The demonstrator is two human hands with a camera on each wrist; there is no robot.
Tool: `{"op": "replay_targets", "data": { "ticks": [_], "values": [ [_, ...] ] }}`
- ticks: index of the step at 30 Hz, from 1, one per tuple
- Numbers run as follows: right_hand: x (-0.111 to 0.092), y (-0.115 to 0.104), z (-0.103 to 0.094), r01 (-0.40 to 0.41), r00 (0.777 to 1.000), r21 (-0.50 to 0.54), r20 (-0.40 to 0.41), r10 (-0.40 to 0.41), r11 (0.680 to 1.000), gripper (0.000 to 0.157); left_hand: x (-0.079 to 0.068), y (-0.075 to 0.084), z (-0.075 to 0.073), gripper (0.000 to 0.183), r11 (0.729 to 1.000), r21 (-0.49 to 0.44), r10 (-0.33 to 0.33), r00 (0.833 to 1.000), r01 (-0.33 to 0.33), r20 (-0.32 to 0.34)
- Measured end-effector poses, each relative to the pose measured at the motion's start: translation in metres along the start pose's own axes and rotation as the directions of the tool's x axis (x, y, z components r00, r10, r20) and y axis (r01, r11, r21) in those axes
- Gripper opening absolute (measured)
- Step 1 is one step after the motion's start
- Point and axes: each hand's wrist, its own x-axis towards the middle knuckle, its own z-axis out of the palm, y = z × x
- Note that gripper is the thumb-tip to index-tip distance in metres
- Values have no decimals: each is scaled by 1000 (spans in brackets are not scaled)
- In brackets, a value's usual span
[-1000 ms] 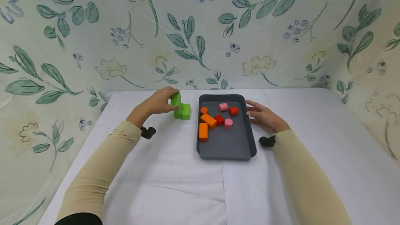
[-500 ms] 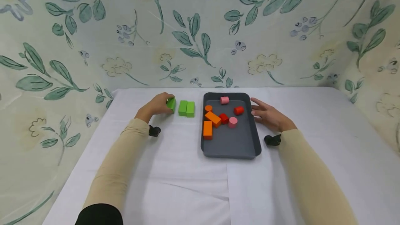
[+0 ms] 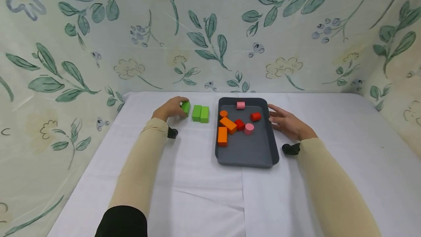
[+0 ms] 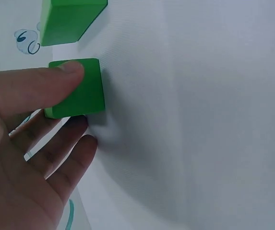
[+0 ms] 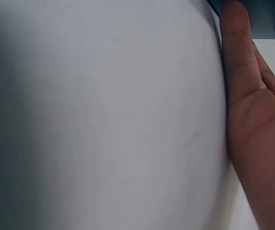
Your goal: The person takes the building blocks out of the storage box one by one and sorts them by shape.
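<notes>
My left hand pinches a green block on the white cloth, left of two other green blocks. In the left wrist view, my thumb lies across the near face of this green block, with the other fingers behind and below it. The two green blocks stand side by side, a small gap away from the held one. My right hand rests along the right side of a dark grey tray, fingers fairly straight. In the right wrist view, a finger touches the tray's wall.
Inside the tray, orange blocks and an orange cylinder lie along the left. Red pieces and pink cylinders lie near the middle and back. A floral cloth hangs behind the table.
My left hand has brought the green block from above the other two down to the cloth at their left. The right hand stays at the tray. The head view has shifted slightly.
</notes>
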Motion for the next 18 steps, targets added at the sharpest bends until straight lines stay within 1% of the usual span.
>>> {"op": "replay_targets", "data": {
  "ticks": [2,4,11,14,18],
  "values": [
    [1,1,-1,-3,1000,13,-4,3,1000,75,0,2,0,77,1000,-5,-10,1000,10,2],
    [1,3,-2,-2,1000,3,-4,2,1000,75,0,3,0,77,1000,-20,-20,1000,20,5],
    [1,5,-5,9,1000,-3,13,-9,1000,74,-2,5,0,76,991,-97,-91,996,92,22],
    [1,4,-5,3,1000,1,16,-3,1000,74,-5,6,1,76,992,-95,-82,996,83,18],
    [1,2,-4,10,1000,-1,20,-10,1000,73,-7,4,-1,76,998,-47,-47,999,47,6]
  ]
}}
